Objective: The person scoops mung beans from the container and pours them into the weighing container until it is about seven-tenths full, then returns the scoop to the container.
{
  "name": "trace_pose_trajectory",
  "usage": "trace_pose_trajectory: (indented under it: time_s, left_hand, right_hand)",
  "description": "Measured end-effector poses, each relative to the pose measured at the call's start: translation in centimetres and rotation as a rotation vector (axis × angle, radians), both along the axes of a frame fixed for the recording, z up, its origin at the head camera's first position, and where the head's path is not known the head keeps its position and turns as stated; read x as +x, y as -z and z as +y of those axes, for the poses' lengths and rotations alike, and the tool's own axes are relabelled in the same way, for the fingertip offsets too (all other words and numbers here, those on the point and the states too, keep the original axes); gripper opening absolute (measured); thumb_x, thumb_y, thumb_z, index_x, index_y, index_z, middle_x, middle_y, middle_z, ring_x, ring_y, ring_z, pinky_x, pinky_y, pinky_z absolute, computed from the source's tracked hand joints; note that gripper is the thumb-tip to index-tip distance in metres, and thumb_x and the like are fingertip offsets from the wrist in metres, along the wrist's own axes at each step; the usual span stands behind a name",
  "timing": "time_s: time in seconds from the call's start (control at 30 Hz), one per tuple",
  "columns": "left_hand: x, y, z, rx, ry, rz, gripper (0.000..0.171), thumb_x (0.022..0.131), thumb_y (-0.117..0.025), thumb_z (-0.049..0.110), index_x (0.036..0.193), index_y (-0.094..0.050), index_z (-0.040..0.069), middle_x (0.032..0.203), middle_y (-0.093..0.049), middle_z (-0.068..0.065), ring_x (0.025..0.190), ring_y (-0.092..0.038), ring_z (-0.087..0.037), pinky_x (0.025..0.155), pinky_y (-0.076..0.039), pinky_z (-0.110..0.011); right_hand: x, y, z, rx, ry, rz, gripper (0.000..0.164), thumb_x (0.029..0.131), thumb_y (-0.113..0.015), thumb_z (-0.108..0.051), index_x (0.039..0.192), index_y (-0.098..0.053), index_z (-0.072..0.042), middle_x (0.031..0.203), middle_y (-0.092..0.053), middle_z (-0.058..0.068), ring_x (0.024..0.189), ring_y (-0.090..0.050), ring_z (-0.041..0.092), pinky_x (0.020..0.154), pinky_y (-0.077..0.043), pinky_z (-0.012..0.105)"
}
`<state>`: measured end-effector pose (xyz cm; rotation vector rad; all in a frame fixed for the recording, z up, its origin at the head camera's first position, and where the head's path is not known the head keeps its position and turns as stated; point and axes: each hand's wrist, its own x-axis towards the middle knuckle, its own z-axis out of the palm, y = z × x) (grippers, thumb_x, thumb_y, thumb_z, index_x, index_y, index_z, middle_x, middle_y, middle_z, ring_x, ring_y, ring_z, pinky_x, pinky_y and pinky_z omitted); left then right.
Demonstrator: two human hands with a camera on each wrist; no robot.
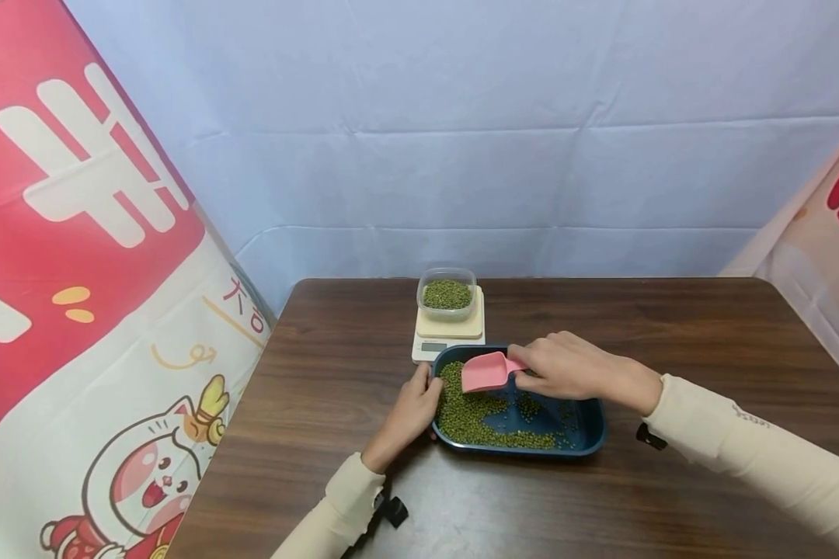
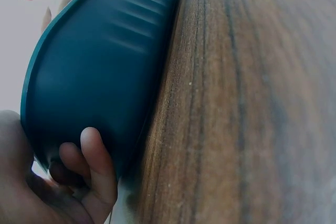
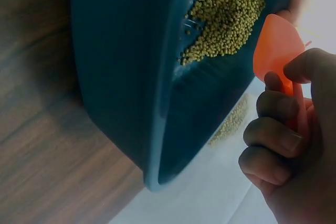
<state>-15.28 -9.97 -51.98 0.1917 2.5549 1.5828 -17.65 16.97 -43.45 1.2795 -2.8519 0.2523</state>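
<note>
A pink scoop (image 1: 485, 372) is in my right hand (image 1: 566, 366), its handle gripped by curled fingers; the bowl hangs over the blue tray (image 1: 594, 435). In the right wrist view the scoop (image 3: 278, 45) looks orange, with the thumb along its handle. Green beans (image 1: 464, 415) lie heaped on the left and front of the tray floor, with a few scattered at the right. My left hand (image 1: 409, 407) holds the tray's left end, thumb at the rim. Seen from the left wrist, its fingers (image 2: 100, 166) curl against the tray's outer wall.
Behind the tray stands a white kitchen scale (image 1: 429, 347). On its plate sits a clear plastic container (image 1: 447, 312) holding green beans. The dark wooden table (image 1: 349, 349) ends at a pale cloth backdrop (image 1: 461, 155), and a printed banner (image 1: 112, 326) hangs at the left.
</note>
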Motion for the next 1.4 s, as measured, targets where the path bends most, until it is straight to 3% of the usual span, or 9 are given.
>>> trace_pose_trajectory:
  time_s: [0.2, 0.73, 0.93, 1.13, 1.4]
  left_hand:
    - [0.0, -0.1, 0.0, -0.001, 0.0, -0.002, 0.017, 0.101, -0.038, 0.023, 0.089, -0.043, 0.011, 0.064, -0.056, -0.013, 0.033, -0.054, -0.023, 0.029, -0.052, -0.038]
    - [0.1, 0.0, 0.0, 0.0, -0.006, 0.0, 0.018, 0.101, -0.038, 0.022, 0.089, -0.042, 0.01, 0.064, -0.056, -0.014, 0.033, -0.054, -0.023, 0.029, -0.051, -0.038]
    - [0.1, 0.0, 0.1, 0.004, -0.004, 0.005, 0.018, 0.101, -0.038, 0.022, 0.089, -0.042, 0.01, 0.065, -0.055, -0.014, 0.033, -0.054, -0.023, 0.029, -0.051, -0.038]
    - [0.1, 0.0, 0.0, 0.005, -0.005, 0.006, 0.017, 0.101, -0.038, 0.022, 0.089, -0.043, 0.011, 0.064, -0.056, -0.013, 0.033, -0.054, -0.023, 0.029, -0.051, -0.038]
    - [0.1, 0.0, 0.1, 0.006, -0.006, 0.006, 0.018, 0.101, -0.037, 0.022, 0.089, -0.043, 0.011, 0.065, -0.055, -0.013, 0.033, -0.054, -0.023, 0.029, -0.052, -0.038]
  right_hand:
    - [0.2, 0.6, -0.2, 0.022, -0.007, -0.055, 0.015, 0.093, -0.056, -0.031, 0.083, -0.047, -0.025, 0.055, -0.033, -0.012, 0.045, -0.023, 0.004, 0.042, -0.011, 0.02]
    - [0.7, 1.8, -0.3, 0.058, -0.023, -0.053, 0.013, 0.092, -0.058, -0.033, 0.087, -0.051, -0.023, 0.055, -0.034, -0.012, 0.044, -0.029, 0.005, 0.041, -0.012, 0.021]
    - [0.8, 2.0, -0.1, 0.069, -0.036, -0.018, 0.012, 0.091, -0.06, -0.032, 0.088, -0.055, -0.022, 0.058, -0.038, -0.013, 0.049, -0.034, 0.006, 0.043, -0.018, 0.021]
    - [1.0, 2.2, 0.1, 0.064, -0.066, 0.038, 0.017, 0.088, -0.065, -0.031, 0.097, -0.065, -0.016, 0.074, -0.048, -0.011, 0.062, -0.041, 0.01, 0.047, -0.029, 0.022]
    - [0.8, 2.5, 0.4, 0.066, -0.096, 0.095, 0.012, 0.086, -0.066, -0.028, 0.091, -0.066, -0.017, 0.075, -0.041, -0.01, 0.065, -0.038, 0.012, 0.047, -0.029, 0.022]
